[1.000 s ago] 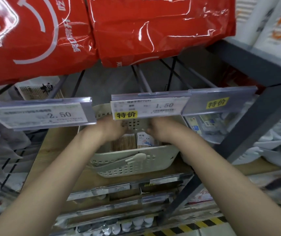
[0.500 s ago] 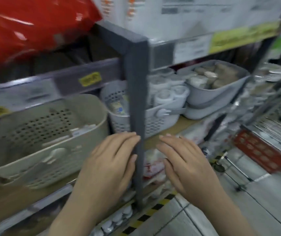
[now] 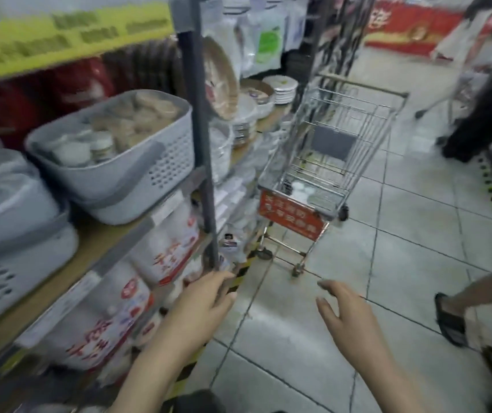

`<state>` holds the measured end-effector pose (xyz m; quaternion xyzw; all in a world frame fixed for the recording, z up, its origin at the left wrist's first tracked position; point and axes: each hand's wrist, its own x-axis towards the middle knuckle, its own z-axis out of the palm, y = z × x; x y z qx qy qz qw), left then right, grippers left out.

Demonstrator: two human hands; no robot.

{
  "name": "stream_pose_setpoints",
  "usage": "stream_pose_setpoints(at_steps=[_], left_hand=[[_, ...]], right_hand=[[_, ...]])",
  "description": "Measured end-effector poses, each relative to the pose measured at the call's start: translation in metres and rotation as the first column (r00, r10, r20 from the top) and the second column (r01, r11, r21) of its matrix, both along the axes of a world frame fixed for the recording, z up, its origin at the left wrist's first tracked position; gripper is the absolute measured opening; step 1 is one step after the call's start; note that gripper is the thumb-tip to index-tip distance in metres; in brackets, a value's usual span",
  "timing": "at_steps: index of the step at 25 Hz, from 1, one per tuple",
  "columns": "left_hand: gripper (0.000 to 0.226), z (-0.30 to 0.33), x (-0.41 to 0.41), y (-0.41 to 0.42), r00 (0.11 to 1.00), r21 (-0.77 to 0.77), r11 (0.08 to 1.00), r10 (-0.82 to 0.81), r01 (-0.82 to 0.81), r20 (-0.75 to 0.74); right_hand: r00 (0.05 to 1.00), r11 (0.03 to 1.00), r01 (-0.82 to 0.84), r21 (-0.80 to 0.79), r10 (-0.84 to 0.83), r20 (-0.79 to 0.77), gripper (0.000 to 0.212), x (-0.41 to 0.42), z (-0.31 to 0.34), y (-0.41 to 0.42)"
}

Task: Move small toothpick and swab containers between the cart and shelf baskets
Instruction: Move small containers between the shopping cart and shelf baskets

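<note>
Starting at the shelf, the grey basket point(image 3: 113, 162) is sitting near the front edge of its wooden shelf board, heaped with small round containers point(image 3: 101, 144) that are rising to its rim. Any careless reach into it is likely to tip one out onto the floor, and with the picture this blurred I cannot tell toothpick tubs from swab tubs. Beside it, the dark shelf upright point(image 3: 200, 138) is standing between the baskets and the aisle; a wrist swinging past could knock against it.

The left hand point(image 3: 200, 305) is hanging low in front of the bottom shelf, fingers loosely extended toward the foot of that upright, gripping nothing. The right hand point(image 3: 349, 314) is floating over the tiled floor, fingers spread and relaxed, also carrying nothing. Both forearms are stretching forward from the bottom of the view, well apart from any container.

Further right, the small wire cart point(image 3: 337, 162) is standing in the aisle close to the shelf end, with a few white round tubs point(image 3: 301, 189) lying in its bed. It is on wheels, so leaning on it while reaching in could send it rolling. A bystander's sandalled foot point(image 3: 450, 320) is planted nearby, and someone else is standing beyond the cart, so a collision in this narrow aisle looks possible.
</note>
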<state>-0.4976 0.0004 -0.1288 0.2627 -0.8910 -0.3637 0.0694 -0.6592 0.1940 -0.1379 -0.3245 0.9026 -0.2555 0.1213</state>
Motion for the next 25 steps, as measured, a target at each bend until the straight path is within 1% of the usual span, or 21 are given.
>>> stream_pose_setpoints(at_steps=[2,5,8,11,14,17,19,22,25], left_hand=[[0.032,-0.02,-0.015,-0.013,0.998,0.062,0.998,0.011,-0.015,0.063],[0.027,-0.039,-0.045,-0.042,0.99,0.129,0.99,0.035,-0.053,0.138],[0.019,-0.05,-0.092,-0.072,0.982,0.152,0.984,0.066,-0.094,0.176],[0.022,-0.062,-0.166,-0.102,0.977,0.119,0.992,0.021,-0.047,0.211],[0.028,-0.061,-0.258,-0.121,0.97,0.083,0.994,-0.085,0.068,0.226],[0.035,-0.054,-0.352,-0.129,0.957,0.069,0.982,-0.185,0.174,0.224],[0.036,-0.055,-0.405,-0.131,0.953,0.056,0.976,-0.219,0.212,0.208],[0.031,-0.07,-0.466,-0.137,0.954,0.071,0.976,-0.214,0.204,0.209],[0.03,-0.09,-0.499,-0.148,0.954,0.131,0.984,-0.148,0.117,0.26]], right_hand=[[0.998,1.0,0.022,-0.022,-0.021,0.066,0.029,-0.018,-0.01,-0.002],[0.987,1.0,-0.001,-0.007,0.002,0.159,0.032,-0.052,-0.016,-0.026],[0.983,0.998,-0.056,-0.017,0.058,0.173,0.033,-0.102,-0.018,-0.059],[0.976,1.0,-0.022,-0.017,0.025,0.218,0.032,-0.164,-0.023,-0.083],[0.962,0.997,0.076,-0.008,-0.071,0.263,0.031,-0.225,-0.029,-0.092],[0.925,0.983,0.184,-0.013,-0.169,0.341,0.026,-0.282,-0.041,-0.094],[0.901,0.979,0.205,0.01,-0.193,0.388,0.021,-0.316,-0.051,-0.099],[0.88,0.983,0.183,0.033,-0.179,0.44,0.012,-0.378,-0.071,-0.113],[0.862,0.99,0.115,0.087,-0.143,0.486,0.009,-0.437,-0.091,-0.14]])
